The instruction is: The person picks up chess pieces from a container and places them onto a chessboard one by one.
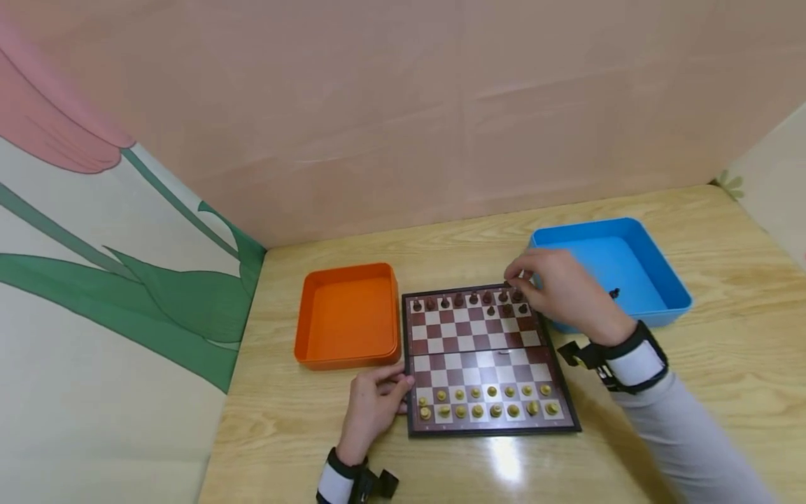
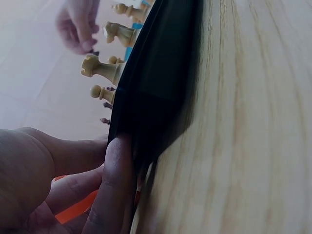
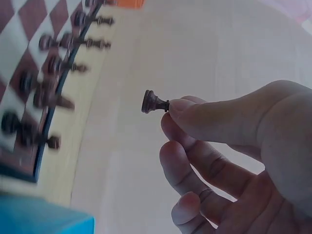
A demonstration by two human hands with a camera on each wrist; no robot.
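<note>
A small chessboard (image 1: 485, 350) lies on the wooden table, dark pieces (image 1: 460, 301) along its far rows and light pieces (image 1: 485, 402) along its near rows. My right hand (image 1: 515, 278) hovers over the board's far right corner. In the right wrist view my right hand (image 3: 168, 111) pinches one dark pawn (image 3: 153, 103) between thumb and forefinger, lifted off the board. My left hand (image 1: 401, 392) rests on the table with its fingers (image 2: 117, 165) pressed against the board's black left edge (image 2: 161, 87).
An orange tray (image 1: 348, 315) sits left of the board. Right of it stands a blue tray (image 1: 655, 280) with one dark piece (image 1: 615, 292) inside. Pink walls close in the table at the back and a patterned panel on the left.
</note>
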